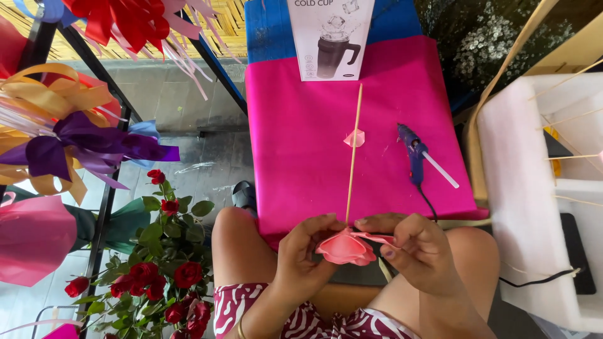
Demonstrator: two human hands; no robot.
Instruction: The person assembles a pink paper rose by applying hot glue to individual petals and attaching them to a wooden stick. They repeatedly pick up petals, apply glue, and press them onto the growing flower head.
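My left hand (303, 257) and my right hand (419, 251) both hold a pink ribbon rose (345, 247) just above my knees. The rose sits on the near end of a thin wooden stick (354, 150), which points away from me across a bright pink sheet (295, 138). My right fingers pinch a pink ribbon strip (377, 238) that runs into the flower. A small loose pink petal (355, 138) lies on the sheet beside the stick. A purple glue gun (413, 153) with a white glue stick rests on the sheet, right of the stick.
A white box showing a dark cup (330, 39) stands at the sheet's far end. White foam blocks (534, 188) with thin sticks in them are at right. Red roses (151, 276), ribbon bows (69, 138) and a black rack (100, 238) fill the left side.
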